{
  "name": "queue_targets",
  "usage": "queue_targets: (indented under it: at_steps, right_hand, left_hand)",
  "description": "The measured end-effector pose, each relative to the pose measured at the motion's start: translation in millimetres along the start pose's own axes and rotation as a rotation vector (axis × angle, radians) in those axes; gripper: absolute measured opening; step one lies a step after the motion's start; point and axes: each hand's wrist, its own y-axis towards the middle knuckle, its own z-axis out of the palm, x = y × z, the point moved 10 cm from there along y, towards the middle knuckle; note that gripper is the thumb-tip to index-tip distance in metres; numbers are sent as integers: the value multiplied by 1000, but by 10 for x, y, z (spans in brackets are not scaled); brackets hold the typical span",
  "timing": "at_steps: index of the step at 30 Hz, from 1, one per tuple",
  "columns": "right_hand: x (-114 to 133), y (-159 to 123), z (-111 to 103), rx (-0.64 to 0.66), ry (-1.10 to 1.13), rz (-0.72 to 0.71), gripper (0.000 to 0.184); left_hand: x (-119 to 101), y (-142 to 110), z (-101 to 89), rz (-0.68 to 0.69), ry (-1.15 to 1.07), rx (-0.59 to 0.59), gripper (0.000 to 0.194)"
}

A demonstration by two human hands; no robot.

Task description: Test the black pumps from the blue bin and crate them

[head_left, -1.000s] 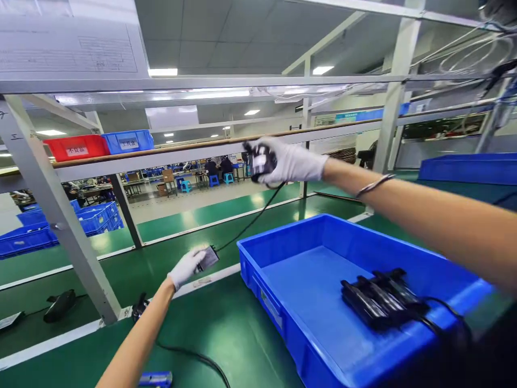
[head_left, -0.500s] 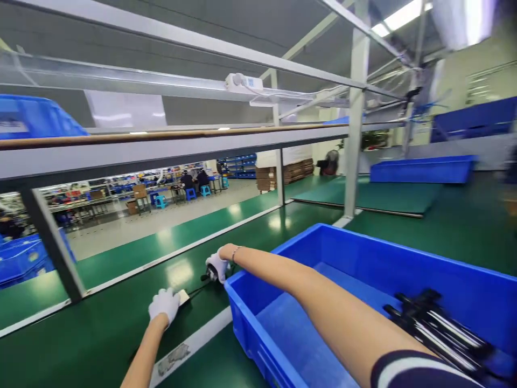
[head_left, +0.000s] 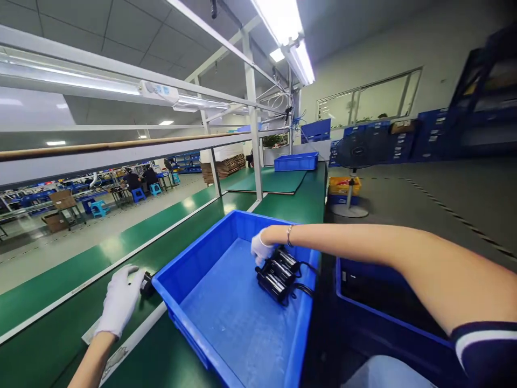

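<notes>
My left hand (head_left: pixel 120 299), in a white glove, hovers over the green belt with its thumb and fingers apart. Close to its fingertips, a small black part (head_left: pixel 147 284) lies against the outside of the blue tub (head_left: pixel 189 328); I cannot tell whether they touch. A pale flat block (head_left: pixel 89 331) shows partly from under that hand. Inside the tub, my gloved right hand (head_left: pixel 262 248) reaches down to the far left edge of several shiny black cylindrical devices (head_left: pixel 278 274) with black cables. Its fingers point downward and are partly blurred, so their grip is unclear.
A second blue bin (head_left: pixel 388 307) stands low on the right, beneath my right arm. Metal frame posts (head_left: pixel 252 124) rise beyond the tub. Another blue tray (head_left: pixel 297 161) sits farther along the green bench. A fan (head_left: pixel 352 156) stands on the floor at right.
The view has swung right. My right hand has left the black part on the belt and moved into the tub, at the black devices. My left hand has come off the pale block, fingers spread.
</notes>
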Motion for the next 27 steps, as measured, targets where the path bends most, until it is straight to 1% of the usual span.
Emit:
queue_targets:
  at_steps: [1, 2, 3, 4, 5, 6, 8, 10, 13, 14, 16, 17, 18, 19, 20, 21, 22, 23, 24, 25, 26, 27]
  right_hand:
    - [-29, -138, 208, 47, -19, 12, 26]
    - [-33, -257, 370, 89, -44, 15, 26]
    - [-19, -361, 473, 114, -69, 12, 25]
    - [6, -450, 504, 112, -88, 3, 25]
    - [38, -533, 476, 88, -105, -11, 25]
    - [74, -615, 396, 48, -120, -26, 25]
    - [143, -801, 113, -74, -140, -50, 25]
    - [208, -1047, -273, -228, -144, -59, 25]
    - [319, -1560, -883, -467, -106, -72, 25]
    - [365, -1762, -1054, -538, -81, -87, 25]
    - [446, -2189, -1300, -669, -10, -126, 23]
    - [467, -2407, -1366, -738, 41, -140, 23]
    - [466, -2624, -1384, -815, 104, -141, 25]
    - [449, -2832, -1344, -896, 177, -129, 30]
    - [426, -3020, -1238, -974, 252, -109, 38]
    - [422, -3180, -1064, -1041, 315, -92, 49]
    - [453, -3295, -826, -1080, 402, -109, 61]
    - [518, -3360, -540, -1087, 468, -131, 70]
    - [655, -3385, -230, -1060, 543, -224, 71]
    - [823, -3351, 110, -950, 757, -398, 62]
    - [990, -3318, 437, -860, 793, -461, 56]
    - [1070, -3314, 711, -843, 829, -455, 51]
  left_hand:
    - [-262, -102, -1, 46, -45, 2, 47]
    - [-515, -211, 9, 89, -94, 9, 45]
    - [-756, -326, 34, 129, -146, 21, 43]
    - [-980, -443, 76, 163, -200, 40, 42]
    - [-1186, -557, 137, 191, -256, 66, 41]
    - [-1375, -665, 218, 208, -314, 98, 40]
    - [-1707, -855, 426, 208, -434, 176, 41]
    - [-2000, -1014, 659, 158, -563, 257, 48]
    - [-2484, -1261, 944, 70, -809, 381, 62]
    - [-2671, -1359, 994, 61, -910, 422, 63]
    - [-3040, -1582, 998, 73, -1128, 487, 66]
    - [-3197, -1704, 960, 83, -1229, 508, 67]
    - [-3327, -1830, 903, 94, -1308, 521, 68]
    - [-3425, -1963, 855, 79, -1391, 545, 66]
    - [-3493, -2104, 829, 26, -1496, 592, 64]
    - [-3530, -2251, 826, -75, -1626, 653, 61]
    - [-3545, -2403, 842, -217, -1775, 719, 59]
    - [-3544, -2555, 865, -384, -1928, 779, 57]
    - [-3530, -2697, 887, -552, -2066, 824, 55]
    - [-3504, -2820, 906, -690, -2166, 855, 54]
    - [-3465, -2918, 923, -777, -2216, 882, 55]
    - [-3420, -2998, 942, -821, -2238, 918, 57]
